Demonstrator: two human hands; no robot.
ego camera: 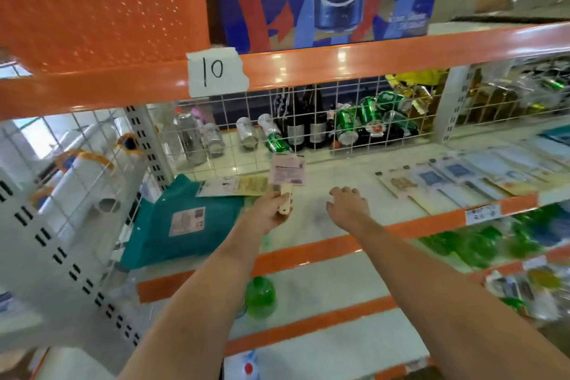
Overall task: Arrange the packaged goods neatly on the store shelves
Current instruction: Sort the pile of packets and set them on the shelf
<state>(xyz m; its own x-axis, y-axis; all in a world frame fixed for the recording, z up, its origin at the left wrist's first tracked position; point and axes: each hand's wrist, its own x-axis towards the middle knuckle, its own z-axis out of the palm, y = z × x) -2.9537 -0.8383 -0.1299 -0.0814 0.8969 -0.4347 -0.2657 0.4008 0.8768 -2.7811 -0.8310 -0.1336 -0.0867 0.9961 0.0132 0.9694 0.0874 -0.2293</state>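
Your left hand is gripping a carded pack upright over the shelf; your right hand is hovering, fingers loose, holding nothing.

We observe the left hand gripping a carded packet upright above the white shelf. The right hand hovers beside it, fingers loosely bent. Flat packets lie in a row to the right; a teal package lies left.
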